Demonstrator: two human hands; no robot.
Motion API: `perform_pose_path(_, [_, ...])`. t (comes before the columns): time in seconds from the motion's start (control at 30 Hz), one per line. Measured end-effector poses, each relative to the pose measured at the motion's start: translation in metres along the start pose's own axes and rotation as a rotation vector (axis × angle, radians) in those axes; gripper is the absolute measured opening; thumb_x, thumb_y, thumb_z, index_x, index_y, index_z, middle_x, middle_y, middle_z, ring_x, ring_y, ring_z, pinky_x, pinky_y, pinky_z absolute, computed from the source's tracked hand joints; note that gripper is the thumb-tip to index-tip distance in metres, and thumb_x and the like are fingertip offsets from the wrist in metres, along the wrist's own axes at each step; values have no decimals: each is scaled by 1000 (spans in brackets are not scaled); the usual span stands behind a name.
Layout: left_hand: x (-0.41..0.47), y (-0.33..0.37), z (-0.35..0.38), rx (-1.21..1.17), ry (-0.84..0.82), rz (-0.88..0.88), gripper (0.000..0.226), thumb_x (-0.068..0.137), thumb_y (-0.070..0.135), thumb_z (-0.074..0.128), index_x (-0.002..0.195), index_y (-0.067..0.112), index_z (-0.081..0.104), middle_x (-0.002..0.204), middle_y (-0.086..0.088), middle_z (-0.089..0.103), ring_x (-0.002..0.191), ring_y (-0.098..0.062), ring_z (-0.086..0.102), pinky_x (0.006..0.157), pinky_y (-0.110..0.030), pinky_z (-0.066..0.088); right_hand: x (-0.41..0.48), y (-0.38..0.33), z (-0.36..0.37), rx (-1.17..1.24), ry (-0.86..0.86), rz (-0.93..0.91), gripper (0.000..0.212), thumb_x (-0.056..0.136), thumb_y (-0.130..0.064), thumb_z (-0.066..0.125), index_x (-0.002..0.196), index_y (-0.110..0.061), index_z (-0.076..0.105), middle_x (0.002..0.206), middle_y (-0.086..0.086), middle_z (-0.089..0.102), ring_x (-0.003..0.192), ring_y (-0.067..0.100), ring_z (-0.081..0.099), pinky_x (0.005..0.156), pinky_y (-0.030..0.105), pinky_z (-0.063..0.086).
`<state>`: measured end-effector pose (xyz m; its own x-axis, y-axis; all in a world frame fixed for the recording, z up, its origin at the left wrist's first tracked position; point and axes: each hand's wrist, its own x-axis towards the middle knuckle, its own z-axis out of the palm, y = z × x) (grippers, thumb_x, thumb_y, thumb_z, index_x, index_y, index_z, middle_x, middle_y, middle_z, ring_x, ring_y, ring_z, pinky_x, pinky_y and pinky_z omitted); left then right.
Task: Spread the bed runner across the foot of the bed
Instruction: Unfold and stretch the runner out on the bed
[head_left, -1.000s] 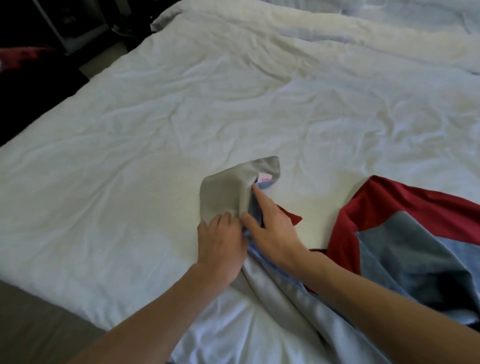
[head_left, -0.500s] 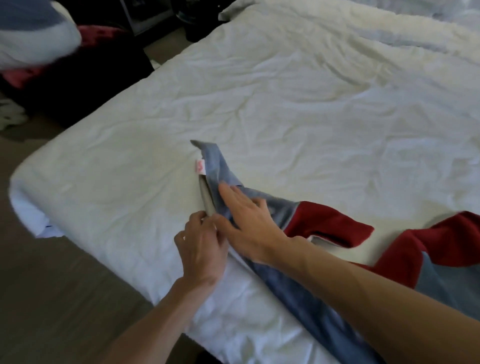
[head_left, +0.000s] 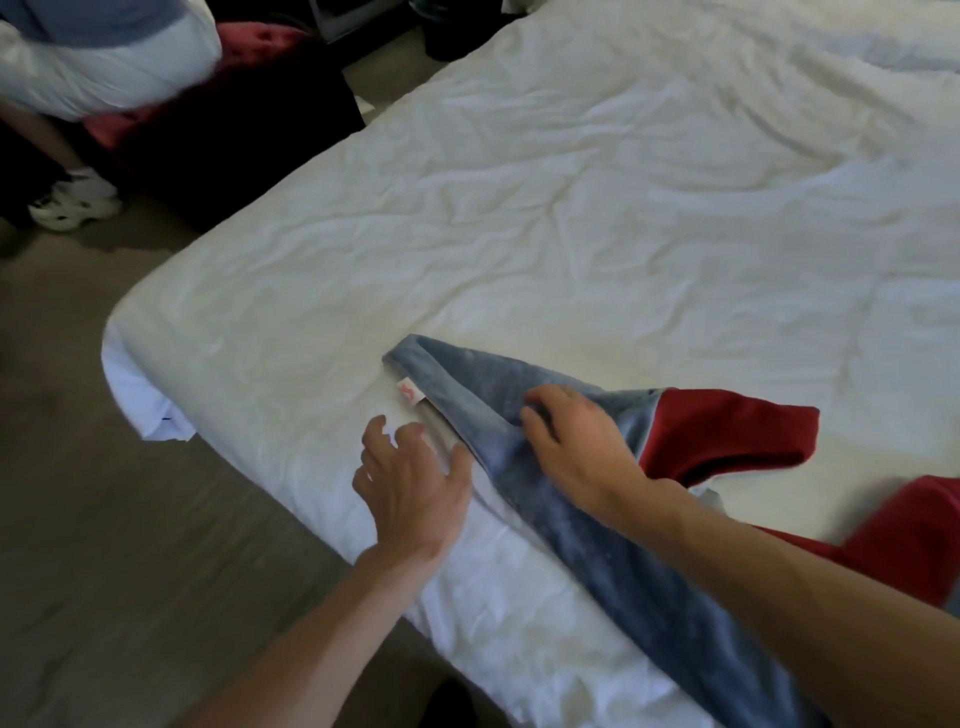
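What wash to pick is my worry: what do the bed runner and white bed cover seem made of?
Bed runner: probably plush, velvety fabric, blue-grey and red; its nap shows mottled sheen. Bed cover: likely thin woven cotton or blend, matte white, finely creased.

Left hand (head_left: 410, 483) has let go of the bed runner (head_left: 467, 384) and lies spread on the white sheet (head_left: 571, 234) beside it, while right hand (head_left: 576, 441), flat before, now curls into the blue cloth, whose tip lies farther left.
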<state>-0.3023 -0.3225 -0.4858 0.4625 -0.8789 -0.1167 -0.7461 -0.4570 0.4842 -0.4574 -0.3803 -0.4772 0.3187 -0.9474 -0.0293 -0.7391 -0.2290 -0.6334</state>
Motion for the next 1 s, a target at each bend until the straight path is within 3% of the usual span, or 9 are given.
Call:
perform_pose_path(0.13, [29,6,-9,147,31,222,62,88,42,56,137,8,38,147,-15,26,131,-32,31,104,-47,28,8,13,-16,-265,-8,85,32,93,-22,46,123,-13,53,121,10,55,108,28,51,91,41,43])
perform_pose_path(0.3, [67,21,-9,456,-74,451,61,90,50,47,140,19,36,149,-9,27,138,-28,22,108,-49,21,11,34,-38,-678,-150,229,43,85,-21,57,124,-14,42,125,12,50,116,32,46,98,44,36])
perform_pose_path(0.43, [85,39,0,678,-219,453,64,85,46,52,139,19,29,144,-8,29,136,-29,20,108,-56,18,11,48,-46,-800,-280,336,44,84,-29,64,120,-11,47,121,10,53,114,31,48,99,48,33])
perform_pose_path(0.53, [90,47,5,773,-330,390,81,80,40,57,146,19,15,146,-10,25,136,-31,20,107,-58,17,12,57,-50,-835,-300,351,33,85,-25,61,116,-14,54,116,9,54,110,30,49,97,45,33])
perform_pose_path(0.6, [90,51,8,807,-373,348,80,79,40,57,145,20,16,142,-10,30,132,-31,26,105,-58,19,12,60,-51,-839,-283,317,24,87,-20,58,110,-17,57,110,7,57,106,28,51,95,43,34])
perform_pose_path(0.73, [90,58,12,737,-255,326,42,84,43,51,120,22,45,122,-8,50,117,-31,44,101,-56,25,15,63,-50,-834,-234,197,15,89,-15,52,102,-19,58,101,4,59,98,26,53,90,39,35])
perform_pose_path(0.83, [89,58,12,706,-148,315,25,90,42,48,107,23,50,109,-4,57,108,-29,51,97,-50,28,22,63,-52,-818,-175,157,17,91,-14,46,102,-19,58,101,4,58,98,26,53,91,39,36])
perform_pose_path(0.93, [90,51,8,717,-131,336,2,94,26,50,92,25,50,91,1,53,96,-24,51,97,-47,30,30,60,-54,-808,-129,122,16,92,-15,45,101,-19,57,98,4,57,96,25,51,90,38,36])
perform_pose_path(1.0, [94,46,5,723,-141,319,16,91,16,51,81,25,44,79,3,47,84,-21,45,96,-44,30,38,57,-56,-807,-98,98,17,91,-15,44,101,-19,57,97,4,57,94,25,51,89,38,36])
